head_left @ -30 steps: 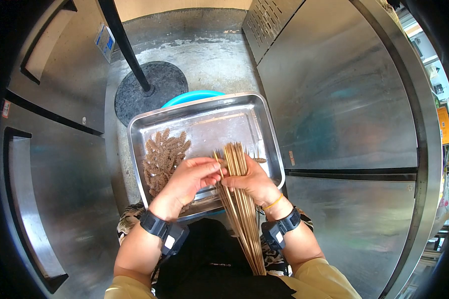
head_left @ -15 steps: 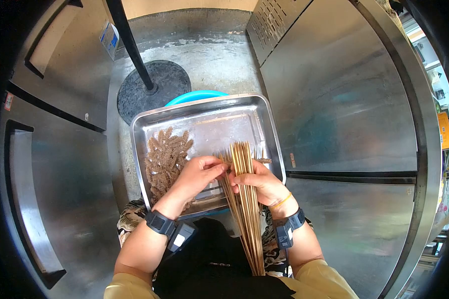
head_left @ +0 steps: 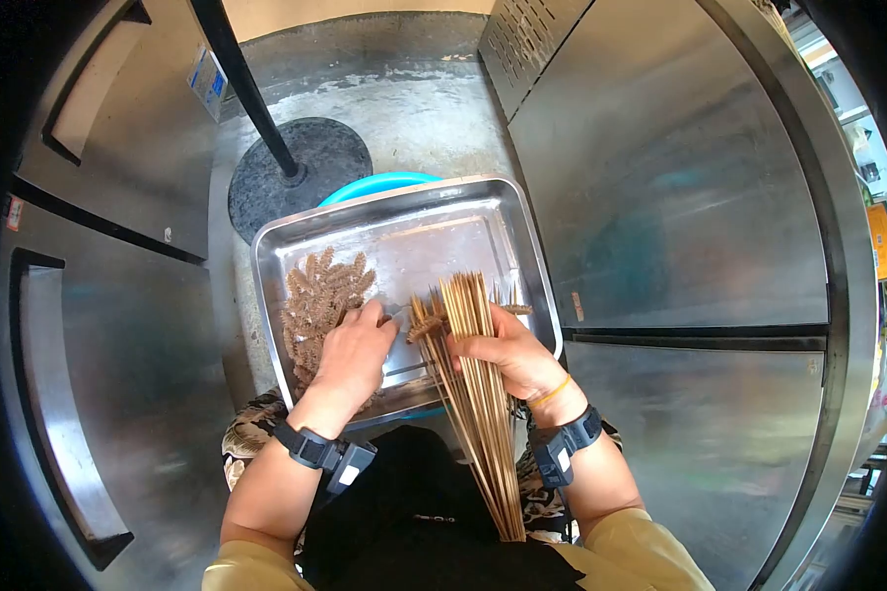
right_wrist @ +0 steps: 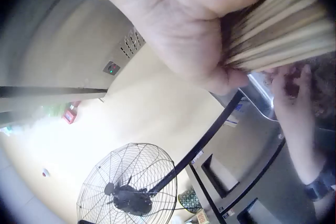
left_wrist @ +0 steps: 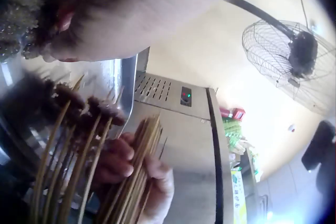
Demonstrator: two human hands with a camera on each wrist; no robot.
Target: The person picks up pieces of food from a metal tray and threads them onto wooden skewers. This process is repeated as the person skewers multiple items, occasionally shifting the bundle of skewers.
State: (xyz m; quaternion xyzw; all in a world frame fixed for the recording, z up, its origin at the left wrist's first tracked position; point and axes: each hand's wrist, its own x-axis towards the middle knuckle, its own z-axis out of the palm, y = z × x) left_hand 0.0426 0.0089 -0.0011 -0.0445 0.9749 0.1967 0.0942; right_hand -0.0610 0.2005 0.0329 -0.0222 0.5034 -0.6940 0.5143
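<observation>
My left hand point(head_left: 353, 350) reaches down at the edge of a pile of brown, ridged food pieces point(head_left: 315, 291) on the tray's left side. In the right wrist view its fingers point(right_wrist: 284, 85) stand apart over the pile. My right hand point(head_left: 522, 362) grips a thick bundle of bamboo skewers point(head_left: 491, 424), tips pointing away from me, its thumb across them. Several skewers fan out left of the bundle, with brown pieces point(head_left: 424, 327) threaded close below their tips. Another threaded piece point(head_left: 517, 309) shows right of the bundle.
The steel tray point(head_left: 384, 205) lies over a blue basin point(head_left: 379, 184) in front of me. Behind it a black pole point(head_left: 256, 108) rises from a round base point(head_left: 340, 158). Steel cabinets point(head_left: 680, 197) flank both sides; a wire fan point(right_wrist: 128, 182) shows in the wrist views.
My left hand has left the skewer tips and moved left to the pile. A brown piece now shows on the left skewers where the hand was. The right hand keeps its grip.
</observation>
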